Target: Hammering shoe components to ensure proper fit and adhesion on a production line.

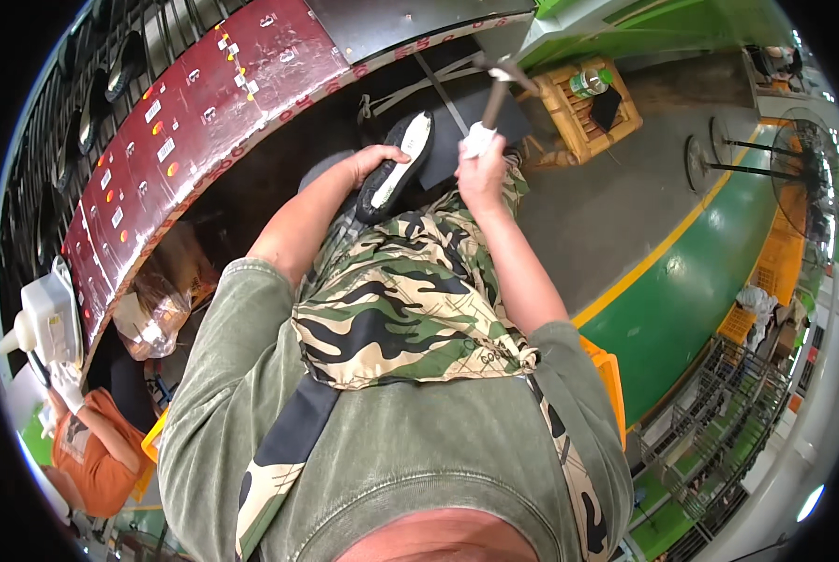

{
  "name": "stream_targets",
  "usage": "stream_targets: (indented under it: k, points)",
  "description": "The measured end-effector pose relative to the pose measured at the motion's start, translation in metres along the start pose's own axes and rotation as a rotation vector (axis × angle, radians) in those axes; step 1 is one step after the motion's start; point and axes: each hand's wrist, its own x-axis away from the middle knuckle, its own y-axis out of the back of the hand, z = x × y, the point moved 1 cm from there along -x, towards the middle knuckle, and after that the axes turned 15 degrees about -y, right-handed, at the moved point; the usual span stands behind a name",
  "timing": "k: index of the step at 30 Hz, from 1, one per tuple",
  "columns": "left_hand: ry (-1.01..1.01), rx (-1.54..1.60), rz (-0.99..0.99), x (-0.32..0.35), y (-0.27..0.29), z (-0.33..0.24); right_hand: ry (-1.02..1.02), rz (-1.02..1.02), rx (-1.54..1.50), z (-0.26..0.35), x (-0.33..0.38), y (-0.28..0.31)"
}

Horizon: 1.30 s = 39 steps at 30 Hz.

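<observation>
My left hand is closed around the side of a black shoe, its thumb on the long white face turned up toward me. The shoe is held tilted above my lap. In my right hand is a hammer, gripped by the white-wrapped part of its handle. Its metal head points up and away from me, to the right of the shoe and apart from it. A camouflage apron covers my lap below both hands.
A curved dark red bench top with stickers runs along the left, with black shoes on a rack beyond. At right are a bamboo stool holding a bottle, and standing fans. A person in orange works at lower left.
</observation>
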Motion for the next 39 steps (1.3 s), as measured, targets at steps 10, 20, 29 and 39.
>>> stream_targets:
  k: [10, 20, 29, 39]
  points:
    - [-0.037, -0.038, -0.027, 0.000, -0.009, -0.007, -0.141, 0.060, -0.141, -0.015, 0.007, -0.004]
    - [-0.036, -0.029, -0.030, 0.001, -0.006, -0.002, -0.031, -0.037, 0.249, -0.023, 0.010, -0.006]
    - [-0.042, -0.028, -0.037, 0.001, 0.002, 0.005, -0.373, 0.406, 0.455, 0.001, 0.010, -0.004]
    - [-0.286, 0.271, -0.162, 0.019, -0.010, -0.007, -0.483, 0.312, -0.212, 0.014, 0.019, 0.035]
